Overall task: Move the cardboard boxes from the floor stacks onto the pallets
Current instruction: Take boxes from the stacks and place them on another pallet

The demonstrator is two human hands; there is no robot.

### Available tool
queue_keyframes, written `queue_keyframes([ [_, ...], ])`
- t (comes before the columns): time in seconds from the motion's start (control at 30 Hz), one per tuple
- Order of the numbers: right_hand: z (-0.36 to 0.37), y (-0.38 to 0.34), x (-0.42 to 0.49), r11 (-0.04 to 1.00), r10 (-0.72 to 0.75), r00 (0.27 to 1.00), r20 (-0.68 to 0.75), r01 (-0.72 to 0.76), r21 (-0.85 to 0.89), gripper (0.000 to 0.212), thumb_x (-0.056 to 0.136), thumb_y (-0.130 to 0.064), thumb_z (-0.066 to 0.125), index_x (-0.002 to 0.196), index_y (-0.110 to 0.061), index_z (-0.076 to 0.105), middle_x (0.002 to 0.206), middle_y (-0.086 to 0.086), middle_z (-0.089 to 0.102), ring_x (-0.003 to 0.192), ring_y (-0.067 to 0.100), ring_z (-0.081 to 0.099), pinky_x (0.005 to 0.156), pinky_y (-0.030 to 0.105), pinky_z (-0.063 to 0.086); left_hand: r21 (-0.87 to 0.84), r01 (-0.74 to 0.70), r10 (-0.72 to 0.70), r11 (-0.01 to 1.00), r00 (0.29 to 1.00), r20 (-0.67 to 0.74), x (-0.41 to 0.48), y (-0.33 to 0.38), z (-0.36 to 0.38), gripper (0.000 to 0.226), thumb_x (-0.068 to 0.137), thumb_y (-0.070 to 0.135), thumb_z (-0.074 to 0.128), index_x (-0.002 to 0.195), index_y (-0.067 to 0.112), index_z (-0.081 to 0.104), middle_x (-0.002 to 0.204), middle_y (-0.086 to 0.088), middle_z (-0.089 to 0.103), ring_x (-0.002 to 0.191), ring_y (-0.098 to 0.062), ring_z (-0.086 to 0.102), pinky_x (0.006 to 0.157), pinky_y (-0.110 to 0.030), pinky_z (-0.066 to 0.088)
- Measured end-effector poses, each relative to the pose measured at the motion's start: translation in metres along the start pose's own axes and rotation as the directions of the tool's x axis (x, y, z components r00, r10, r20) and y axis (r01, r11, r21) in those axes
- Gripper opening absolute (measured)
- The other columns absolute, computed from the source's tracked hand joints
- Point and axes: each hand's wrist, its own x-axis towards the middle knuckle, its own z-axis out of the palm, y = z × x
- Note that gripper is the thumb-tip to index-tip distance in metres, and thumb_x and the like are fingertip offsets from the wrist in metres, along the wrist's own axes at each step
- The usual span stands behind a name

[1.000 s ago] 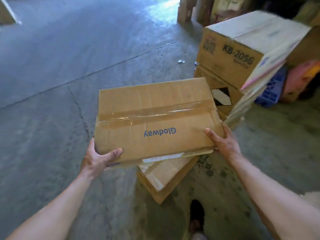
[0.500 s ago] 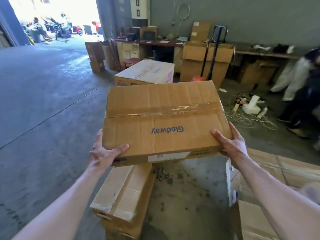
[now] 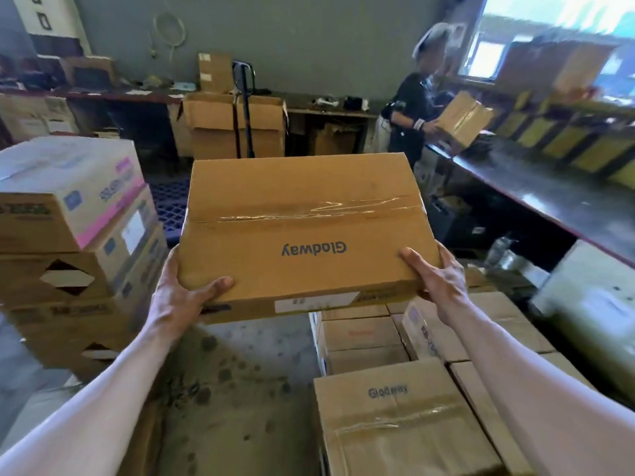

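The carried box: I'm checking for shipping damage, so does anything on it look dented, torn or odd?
Slightly. The box held by the left hand and right hand has wrinkled tape along a sunken top seam, and its near left corner looks crushed. Its Glodway print faces upside down to the carrier. No tear shows.

The flat brown cardboard box [image 3: 302,231] looks matt, sealed with glossy clear tape [image 3: 309,209]; the grey concrete floor [image 3: 240,389] looks rough and stained.
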Motion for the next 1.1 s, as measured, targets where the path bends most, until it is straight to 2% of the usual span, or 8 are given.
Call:
queue_keyframes([
  [0.1,-0.038,0.022,0.029,1.000,0.007,1.000,-0.030,-0.007,-0.007,0.111,0.051,-0.078,0.083,0.146,-0.041,0.042,0.134,0.001,0.046,0.117,0.027,0.055,0.094,0.052,0.056,0.027,0.010,-0.011,1.000,0.999,0.042,0.013,-0.008,0.055,0.119,0.041,0.063,0.096,0.141,0.057,0.031,0.136,0.004,0.051,0.118,-0.032,0.058,0.079,-0.053,0.060],
  [0.23,-0.063,0.056,0.066,0.998,0.052,0.999,-0.010,-0.053,-0.024,0.107,0.049,-0.082,0.080,0.142,-0.041,0.047,0.128,-0.001,0.054,0.113,0.026,0.059,0.091,0.051,0.057,0.065,0.053,-0.055,0.996,0.998,0.029,0.016,-0.022,0.110,0.111,0.051,0.058,0.094,0.143,0.050,0.033,0.135,0.002,0.056,0.118,-0.027,0.058,0.078,-0.032,0.059],
  [0.4,-0.058,0.100,0.107,0.990,0.127,0.992,0.003,-0.127,-0.058,0.106,0.050,-0.083,0.077,0.142,-0.040,0.046,0.131,0.001,0.052,0.117,0.027,0.056,0.095,0.051,0.055,0.144,0.133,-0.143,0.981,0.987,0.066,0.048,-0.060,0.149,0.113,0.047,0.068,0.092,0.141,0.062,0.028,0.139,0.003,0.052,0.122,-0.033,0.056,0.089,-0.061,0.053],
  [0.57,-0.031,0.144,0.154,0.969,0.235,0.972,0.009,-0.234,-0.075,0.110,0.046,-0.082,0.079,0.143,-0.040,0.047,0.130,0.000,0.052,0.120,0.028,0.055,0.098,0.050,0.054,0.230,0.150,-0.170,0.961,0.983,0.066,0.086,-0.091,0.193,0.110,0.068,0.049,0.085,0.155,0.034,0.020,0.154,-0.005,0.040,0.138,-0.030,0.041,0.114,-0.051,0.034],
  [0.7,-0.011,0.185,0.192,0.929,0.362,0.932,-0.018,-0.363,-0.074,0.103,0.062,-0.065,0.082,0.151,-0.035,0.039,0.133,-0.006,0.042,0.128,0.026,0.050,0.106,0.049,0.049,0.261,0.187,-0.233,0.947,0.959,0.159,0.137,-0.125,0.226,0.104,0.073,0.043,0.084,0.155,0.029,0.022,0.151,-0.007,0.042,0.136,-0.029,0.041,0.112,-0.052,0.036],
  [0.9,0.011,0.250,0.236,0.881,0.471,0.882,-0.017,-0.472,-0.038,0.117,0.036,-0.081,0.083,0.141,-0.041,0.048,0.129,-0.007,0.061,0.116,0.019,0.061,0.100,0.043,0.053,0.320,0.268,-0.339,0.908,0.921,0.190,0.184,-0.178,0.276,0.108,0.069,0.039,0.085,0.156,0.027,0.023,0.147,0.000,0.044,0.131,-0.023,0.044,0.111,-0.046,0.036],
  [1.03,0.018,0.281,0.254,0.860,0.508,0.861,0.000,-0.507,-0.060,0.071,0.064,-0.057,0.083,0.128,-0.040,0.054,0.117,-0.012,0.067,0.110,0.017,0.065,0.096,0.040,0.054,0.353,0.327,-0.408,0.877,0.894,0.187,0.194,-0.219,0.300,0.114,0.061,0.049,0.088,0.155,0.027,0.027,0.148,-0.005,0.048,0.133,-0.027,0.046,0.109,-0.040,0.038],
  [1.1,0.017,0.296,0.261,0.849,0.523,0.852,-0.010,-0.522,-0.084,0.073,0.064,-0.060,0.084,0.128,-0.040,0.055,0.117,-0.012,0.067,0.110,0.015,0.064,0.099,0.040,0.053,0.341,0.358,-0.435,0.869,0.881,0.186,0.194,-0.231,0.312,0.118,0.058,0.047,0.086,0.156,0.025,0.025,0.148,-0.003,0.047,0.130,-0.020,0.046,0.104,-0.031,0.036],
])
